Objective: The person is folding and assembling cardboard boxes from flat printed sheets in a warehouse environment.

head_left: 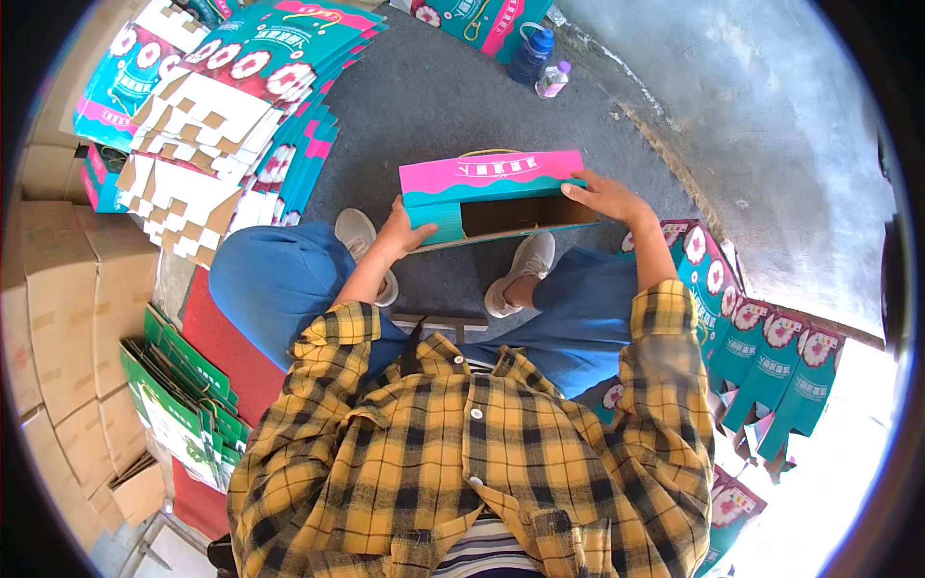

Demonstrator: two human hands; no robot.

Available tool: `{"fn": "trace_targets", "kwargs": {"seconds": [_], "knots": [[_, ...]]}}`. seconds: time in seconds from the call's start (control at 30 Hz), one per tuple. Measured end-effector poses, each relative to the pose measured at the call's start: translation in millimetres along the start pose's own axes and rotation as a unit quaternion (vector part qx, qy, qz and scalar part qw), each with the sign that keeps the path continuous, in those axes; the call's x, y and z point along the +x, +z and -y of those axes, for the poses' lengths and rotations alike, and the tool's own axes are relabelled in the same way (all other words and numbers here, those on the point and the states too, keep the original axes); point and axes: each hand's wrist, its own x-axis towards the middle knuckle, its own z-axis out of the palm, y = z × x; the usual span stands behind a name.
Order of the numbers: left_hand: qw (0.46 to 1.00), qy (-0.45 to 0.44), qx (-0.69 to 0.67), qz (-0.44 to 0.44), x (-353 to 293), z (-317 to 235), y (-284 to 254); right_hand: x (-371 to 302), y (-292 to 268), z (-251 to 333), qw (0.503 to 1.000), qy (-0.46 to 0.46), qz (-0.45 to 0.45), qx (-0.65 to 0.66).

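Observation:
Between my knees I hold a pink and teal cardboard gift box (434, 220) by its two ends. A dark opening shows its bare brown inside, and a yellow cord edges out behind its pink top panel. At the left end my left hand (399, 234) is closed on the box, thumb on the teal side and fingers hidden behind it. My right hand (607, 197) grips the upper right corner, with its thumb near the opening and its fingers along the pink edge.
Flat printed cartons (231, 106) lie stacked at the far left. Brown boxes (72, 299) and green folded cartons (183, 405) stand at my left. Several teal boxes (771, 366) line the right side. A blue jug (531, 56) and a small bottle (552, 80) stand near the wall (742, 106).

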Motion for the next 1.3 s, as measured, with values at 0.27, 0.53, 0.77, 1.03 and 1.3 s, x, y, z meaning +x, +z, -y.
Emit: {"fn": "trace_targets", "kwargs": {"seconds": [0.27, 0.53, 0.77, 1.03, 1.3], "knots": [[1.0, 0.004, 0.023, -0.017, 3.0, 9.4, 6.1, 21.0, 22.7, -12.6, 0.989, -0.02, 0.148, -0.007], [0.996, 0.03, -0.084, 0.018, 12.5, 24.1, 4.8, 16.9, -1.8, -42.0, 0.967, -0.115, 0.229, -0.016], [0.95, -0.237, -0.199, 0.033, 0.0, -35.9, 15.8, 25.7, 7.4, -83.7, 0.994, -0.036, -0.098, 0.046], [0.985, -0.117, -0.122, -0.043, 2.3, -45.4, 18.4, 41.3, 36.1, -91.0, 0.989, 0.018, -0.093, 0.118], [0.983, -0.11, -0.138, -0.052, 33.4, -54.7, 5.1, -1.7, 18.3, -83.8, 0.96, 0.028, -0.243, 0.134]]}}
